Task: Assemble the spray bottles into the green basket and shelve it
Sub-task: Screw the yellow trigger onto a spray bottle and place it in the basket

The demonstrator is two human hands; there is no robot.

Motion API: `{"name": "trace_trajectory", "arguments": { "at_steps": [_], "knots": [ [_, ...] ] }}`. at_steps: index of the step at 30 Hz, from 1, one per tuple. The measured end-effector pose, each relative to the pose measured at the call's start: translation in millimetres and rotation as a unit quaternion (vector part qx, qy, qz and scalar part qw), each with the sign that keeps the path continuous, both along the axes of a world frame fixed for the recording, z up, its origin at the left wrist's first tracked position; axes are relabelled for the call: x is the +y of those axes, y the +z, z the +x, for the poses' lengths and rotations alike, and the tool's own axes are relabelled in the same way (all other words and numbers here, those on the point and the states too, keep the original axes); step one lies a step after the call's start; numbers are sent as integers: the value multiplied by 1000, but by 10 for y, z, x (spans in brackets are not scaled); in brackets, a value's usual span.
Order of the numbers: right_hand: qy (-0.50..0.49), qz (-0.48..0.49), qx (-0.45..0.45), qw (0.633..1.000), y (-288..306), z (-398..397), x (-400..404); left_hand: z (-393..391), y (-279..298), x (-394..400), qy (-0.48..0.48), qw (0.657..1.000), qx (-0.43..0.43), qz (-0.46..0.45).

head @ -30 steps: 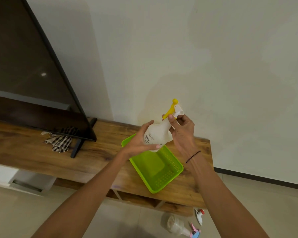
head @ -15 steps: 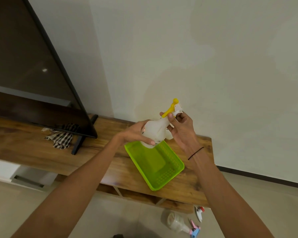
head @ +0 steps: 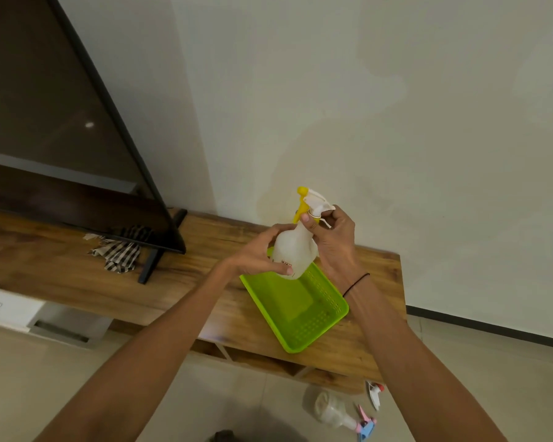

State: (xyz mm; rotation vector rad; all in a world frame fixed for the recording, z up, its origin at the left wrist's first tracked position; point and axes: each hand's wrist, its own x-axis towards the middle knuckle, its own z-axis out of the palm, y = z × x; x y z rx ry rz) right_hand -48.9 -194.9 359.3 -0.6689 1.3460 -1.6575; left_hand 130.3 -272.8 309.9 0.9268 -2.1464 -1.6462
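The translucent white plastic spray bottle with a yellow-and-white trigger head (head: 292, 250) is held upright in the air, just above the far end of the lime-green perforated plastic basket (head: 300, 309), which lies empty on the wooden TV console (head: 179, 275). The left hand (head: 256, 256) is wrapped around the bottle's body, fingers curled onto its front near the printed label, while the right hand (head: 334, 242) pinches the neck collar under the trigger head, thumb and forefinger closed on it. Compared with a second ago the trigger head has turned: its yellow lever then leaned out to the left, and now the white nozzle points right over the right hand's knuckles, with the bottle standing straighter. The left hand's grip on the body has also shifted lower and wider. That reads as the head being screwed down onto the bottle, so this bottle looks close to assembled, though whether the collar is fully tight cannot be told from here. The likely next step is to lower it into the basket right beneath. More work remains: on the tiled floor in front of the console lie another clear bottle with a pink and blue trigger (head: 336, 411) and a loose white sprayer head with a red tip (head: 374, 394). Farther left on the console, a black-and-white checked cloth (head: 117, 255) lies by the foot of the black flat-screen television (head: 55, 122).
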Motion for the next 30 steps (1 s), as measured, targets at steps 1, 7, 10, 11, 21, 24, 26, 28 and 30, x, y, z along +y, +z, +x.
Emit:
{"name": "trace_trajectory", "arguments": {
  "at_steps": [1, 7, 10, 11, 21, 24, 26, 28, 30],
  "knots": [
    [17, -7, -10, 1000, -1, -5, 4, 19, 7, -34, 1, 1000, -15, -7],
    [-42, 11, 31, 999, -34, 132, -63, -30, 5, 26, 114, 989, -32, -84],
    [-74, 22, 79, 994, -90, 261, -86, -100, -26, 99, 185, 977, -47, -100],
    [-82, 25, 89, 992, -110, 293, -95, -121, -40, 123, 202, 972, -58, -108],
    [-65, 59, 131, 988, -394, 332, -113, -222, -254, 292, 251, 947, -141, -142],
    [-47, 74, 162, 983, -469, 359, -104, -254, -296, 321, 255, 943, -171, -125],
    [-32, 87, 187, 978, -528, 399, -83, -251, -305, 329, 254, 944, -179, -116],
    [-26, 96, 202, 974, -590, 438, -69, -248, -307, 343, 252, 945, -178, -106],
    [-25, 103, 210, 972, -652, 464, -60, -250, -312, 361, 255, 945, -177, -101]
  ]
}}
